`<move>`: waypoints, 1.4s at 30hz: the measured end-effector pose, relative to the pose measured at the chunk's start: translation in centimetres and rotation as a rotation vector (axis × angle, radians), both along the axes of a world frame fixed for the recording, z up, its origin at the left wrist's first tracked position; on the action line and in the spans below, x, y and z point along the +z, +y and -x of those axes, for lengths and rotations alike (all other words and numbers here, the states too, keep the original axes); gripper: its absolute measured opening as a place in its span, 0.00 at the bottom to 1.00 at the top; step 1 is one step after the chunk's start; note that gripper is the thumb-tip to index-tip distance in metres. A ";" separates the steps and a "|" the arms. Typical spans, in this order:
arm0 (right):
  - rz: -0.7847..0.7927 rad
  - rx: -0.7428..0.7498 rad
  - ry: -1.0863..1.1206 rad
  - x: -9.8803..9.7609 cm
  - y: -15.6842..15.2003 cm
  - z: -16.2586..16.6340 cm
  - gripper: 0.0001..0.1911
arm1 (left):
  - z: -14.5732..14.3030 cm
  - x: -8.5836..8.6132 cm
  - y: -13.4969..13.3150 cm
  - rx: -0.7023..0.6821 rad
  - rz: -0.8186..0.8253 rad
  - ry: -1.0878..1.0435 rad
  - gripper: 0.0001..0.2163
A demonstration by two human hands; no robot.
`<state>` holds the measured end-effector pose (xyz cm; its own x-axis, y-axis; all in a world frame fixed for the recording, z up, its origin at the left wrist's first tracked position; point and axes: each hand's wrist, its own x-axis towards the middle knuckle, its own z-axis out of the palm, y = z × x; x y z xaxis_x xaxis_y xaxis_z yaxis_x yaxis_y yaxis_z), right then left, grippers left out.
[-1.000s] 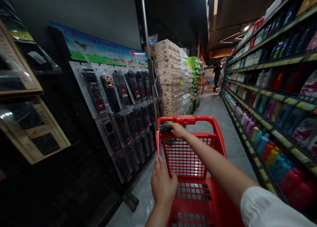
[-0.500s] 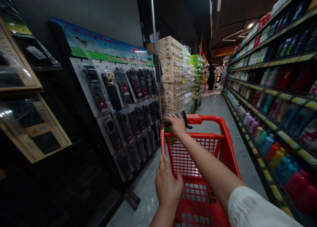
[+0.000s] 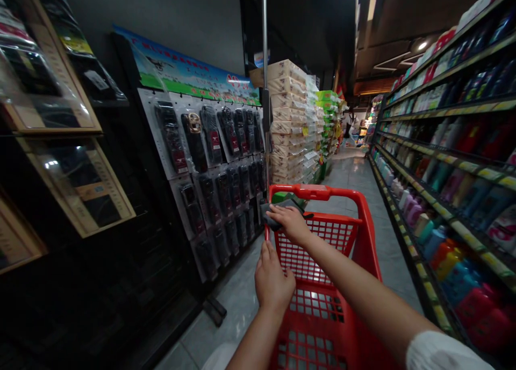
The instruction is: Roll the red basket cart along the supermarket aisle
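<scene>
A red plastic shopping cart (image 3: 368, 230) with lattice panels stands in front of me. My right hand (image 3: 291, 223) presses a dark grey cloth (image 3: 288, 203) near the cart's left front corner, just below the handle bar. Its fingers lie over the cloth, and a small black tab sticks out on the right. Closer to me, my left hand (image 3: 274, 278) is closed over the cart's left side rim, thumb on the inner side. A thin metal pole (image 3: 265, 47) rises upright at that same side, with a dark fitting partway up.
On the left, a display rack (image 3: 193, 79) holds packaged dark belts, with boxed goods (image 3: 80, 187) nearer me. Stacked packs (image 3: 288, 117) line the aisle ahead. Shelves of bottles (image 3: 439, 233) run along the right. The tiled floor (image 3: 350, 182) stretches between them.
My right hand and the cloth have moved from the handle bar down toward me, at the left corner. The left hand keeps its hold on the rim. The view has swung slightly left.
</scene>
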<state>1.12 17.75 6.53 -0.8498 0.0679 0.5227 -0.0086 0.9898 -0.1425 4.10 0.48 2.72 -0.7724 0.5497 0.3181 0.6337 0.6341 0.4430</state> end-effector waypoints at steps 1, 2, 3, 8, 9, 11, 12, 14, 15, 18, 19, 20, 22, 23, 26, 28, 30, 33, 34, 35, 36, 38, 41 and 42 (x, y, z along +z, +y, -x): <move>-0.005 -0.017 0.004 0.4 -0.1 -0.1 0.28 | 0.0 -0.1 0.0 0.000 -0.002 -0.004 0.35; -0.004 -0.045 0.017 0.9 -0.2 -0.1 0.28 | 0.0 -0.2 0.0 0.001 -0.008 -0.006 0.35; -0.005 -0.073 0.029 1.2 -0.3 0.0 0.29 | 0.1 -0.2 0.0 0.000 -0.019 -0.006 0.35; -0.070 -0.035 -0.033 0.3 -1.5 0.2 0.30 | 0.0 -0.2 0.1 0.011 -0.107 -0.070 0.38; -0.078 -0.010 -0.041 -0.2 -1.8 0.0 0.29 | 0.0 -0.1 0.0 0.025 -0.125 -0.096 0.39; -0.100 0.041 -0.042 -1.2 -2.5 -0.7 0.25 | -0.1 0.2 0.0 0.045 -0.154 -0.135 0.40; -0.119 0.068 -0.042 -1.6 -2.7 -1.1 0.24 | -0.1 0.3 -0.1 0.048 -0.162 -0.144 0.40; -0.166 0.107 -0.043 -1.8 -2.9 -1.4 0.22 | -0.2 0.4 -0.1 0.042 -0.167 -0.146 0.40; -0.185 0.107 -0.041 -1.6 -2.8 -1.3 0.21 | -0.2 0.3 -0.1 0.035 -0.169 -0.142 0.40; -0.184 0.027 -0.028 -0.7 -2.3 0.0 0.22 | -0.2 -0.1 0.0 0.009 -0.185 -0.112 0.40; -0.162 -0.010 -0.021 -0.4 -2.2 0.6 0.22 | -0.1 -0.3 0.1 0.001 -0.194 -0.096 0.41; -0.132 -0.038 -0.012 -0.2 -2.2 1.0 0.23 | -0.1 -0.5 0.1 -0.001 -0.203 -0.079 0.41; -0.071 -0.047 0.008 -0.3 -2.4 1.2 0.24 | -0.1 -0.8 0.2 0.015 -0.226 -0.052 0.40; -0.048 -0.023 0.014 -0.5 -2.7 1.0 0.23 | -0.2 -0.9 0.2 0.028 -0.239 -0.043 0.40; -0.011 0.115 0.010 -1.7 -3.5 -1.0 0.22 | -0.2 -1.0 0.2 0.060 -0.267 -0.042 0.38; 0.015 0.228 -0.009 -2.4 -3.7 -2.6 0.24 | -0.2 -0.9 0.1 0.064 -0.263 -0.057 0.37; 0.070 0.287 -0.027 -2.4 -3.4 -3.7 0.26 | -0.3 -0.8 0.1 0.060 -0.249 -0.068 0.36; 0.165 0.176 -0.003 -0.5 -2.3 -3.8 0.28 | -0.3 -0.7 0.0 0.043 -0.222 -0.061 0.36; 0.176 0.107 0.031 0.8 -2.0 -3.4 0.29 | -0.3 -0.7 0.0 0.036 -0.211 -0.059 0.36; 0.171 0.041 0.079 2.3 -1.6 -2.9 0.29 | -0.3 -0.7 -0.1 0.029 -0.201 -0.057 0.35; 0.149 -0.016 0.134 4.0 -1.3 -2.2 0.30 | -0.3 -0.6 -0.1 0.022 -0.192 -0.058 0.35; 0.091 -0.104 0.276 8.2 -1.0 -0.8 0.31 | -0.3 -0.5 -0.2 0.016 -0.178 -0.063 0.34; -0.043 -0.199 0.462 14.7 -1.0 1.5 0.32 | -0.2 -0.3 -0.3 0.008 -0.153 -0.077 0.33; -0.095 -0.226 0.509 16.7 -1.0 2.3 0.31 | -0.2 -0.3 -0.4 0.004 -0.142 -0.083 0.33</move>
<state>-1.18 16.71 23.20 -0.4583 0.1515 0.8758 0.1602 0.9833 -0.0862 4.25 0.08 2.46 -0.8015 0.5004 0.3274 0.5886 0.5636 0.5796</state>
